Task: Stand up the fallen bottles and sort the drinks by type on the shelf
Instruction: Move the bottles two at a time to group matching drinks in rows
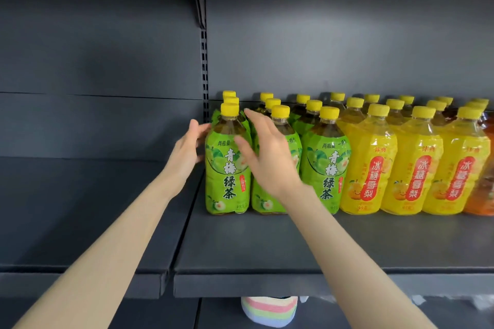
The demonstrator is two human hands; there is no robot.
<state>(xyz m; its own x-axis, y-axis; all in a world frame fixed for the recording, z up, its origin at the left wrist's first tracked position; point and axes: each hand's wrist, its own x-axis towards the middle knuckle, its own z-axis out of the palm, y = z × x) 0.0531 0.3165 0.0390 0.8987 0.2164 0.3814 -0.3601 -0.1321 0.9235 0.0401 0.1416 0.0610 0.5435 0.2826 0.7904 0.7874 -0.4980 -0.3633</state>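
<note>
L hand (187, 148) & R hand (268, 161) flank upright front-left green tea bottle (227, 176) on shelf (240, 246); fingers spread, loose.

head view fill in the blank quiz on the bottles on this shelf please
1. Every bottle cap in view is ____.
2. The green tea bottles stand to the ____ of the yellow pear drink bottles.
3. The front row shows ____ yellow pear drink bottles.
4. The cut-off bottle at the right edge has an ____ label.
Missing words: yellow; left; three; orange.
</note>
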